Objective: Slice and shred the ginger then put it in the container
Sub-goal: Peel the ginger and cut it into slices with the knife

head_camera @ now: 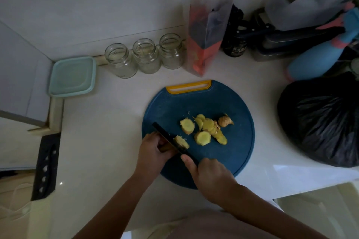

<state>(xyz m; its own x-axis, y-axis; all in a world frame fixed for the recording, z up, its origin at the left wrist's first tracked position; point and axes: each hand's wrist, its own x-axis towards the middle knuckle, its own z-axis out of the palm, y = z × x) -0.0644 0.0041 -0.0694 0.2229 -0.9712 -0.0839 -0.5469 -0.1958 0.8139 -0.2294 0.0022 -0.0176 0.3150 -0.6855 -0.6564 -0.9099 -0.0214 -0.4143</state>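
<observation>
Ginger piece [182,142]: on the round blue cutting board [194,103], pressed against the black knife [163,133].
Left hand [153,146]: we see curled fingers gripping the piece behind the blade, forearm angled up from below.
Right hand [209,172]: closed round the knife handle, forefinger laid along the spine.
Slices [204,132]: heaped just beyond the blade.
Container [72,75]: teal, lidded, well apart, beside 3 glass jars [144,55].

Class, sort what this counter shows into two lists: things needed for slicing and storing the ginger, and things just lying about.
In use: left hand holding the ginger piece; right hand gripping the knife; ginger slices; blue cutting board; probably the teal lidded container.

Lying about: three glass jars; black bag; blue bottle.
</observation>
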